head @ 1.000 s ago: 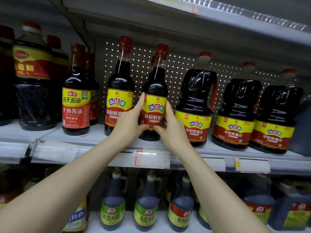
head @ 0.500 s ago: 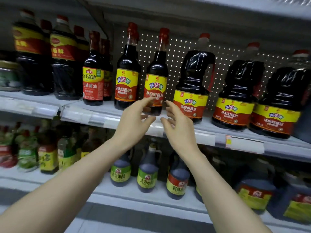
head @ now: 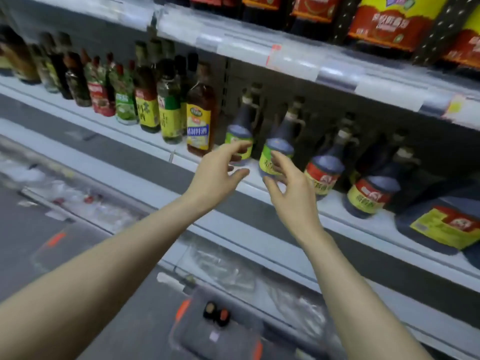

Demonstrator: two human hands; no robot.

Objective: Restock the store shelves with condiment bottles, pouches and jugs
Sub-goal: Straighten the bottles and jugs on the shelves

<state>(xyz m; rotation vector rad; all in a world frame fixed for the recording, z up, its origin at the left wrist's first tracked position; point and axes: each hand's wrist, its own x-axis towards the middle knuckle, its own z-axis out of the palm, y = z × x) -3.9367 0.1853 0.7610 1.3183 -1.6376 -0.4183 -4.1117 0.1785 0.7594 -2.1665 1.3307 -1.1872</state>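
Along the crowded shelf [head: 109, 126], the left grip [head: 218, 172] and right grip [head: 291, 188] hover released, empty, beside green-labelled bottles [head: 280, 145] a careless brush could topple.

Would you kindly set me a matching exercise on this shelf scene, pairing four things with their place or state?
1 amber bottle
2 crate
3 red-label jug
4 left hand

A open, empty
B right of the right hand
C left of the green-label jugs
D below the arms

Pairs: 1-C, 2-D, 3-B, 4-A
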